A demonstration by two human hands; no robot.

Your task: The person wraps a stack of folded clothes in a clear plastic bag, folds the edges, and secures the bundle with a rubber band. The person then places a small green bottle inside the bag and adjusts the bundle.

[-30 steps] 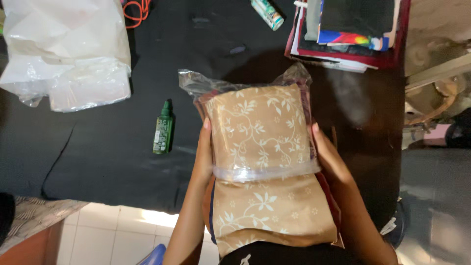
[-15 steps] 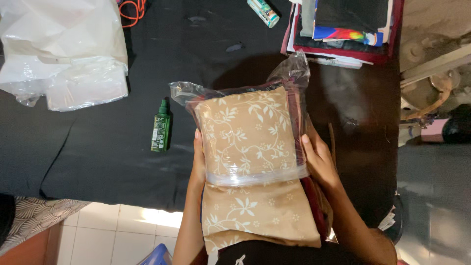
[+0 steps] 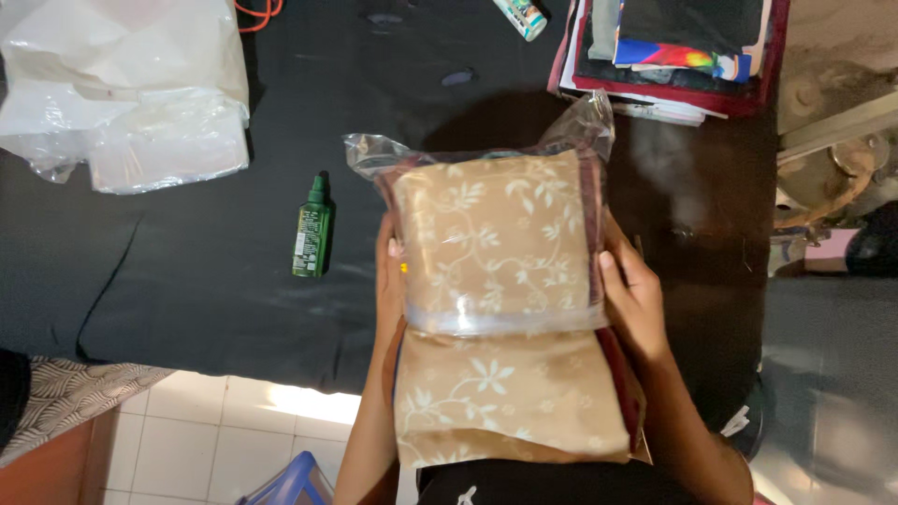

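Observation:
A folded tan cloth with a pale floral print sits halfway inside a clear plastic bag. The bag covers its far half and ends in loose crinkled corners; the near half sticks out toward me. My left hand grips the bundle's left edge at the bag's mouth. My right hand holds the right edge, thumb on the plastic. A dark red layer shows along the cloth's right side. The bundle is held over the near edge of a black-covered table.
A small green bottle lies on the table left of the bundle. Crumpled white plastic bags fill the far left. A stack of folded fabrics sits at the far right. A small tube and an orange cord lie at the far edge. Tiled floor shows below.
The bag has slid a little farther over the cloth, and the bundle has shifted slightly. Both hands keep their grip on its sides.

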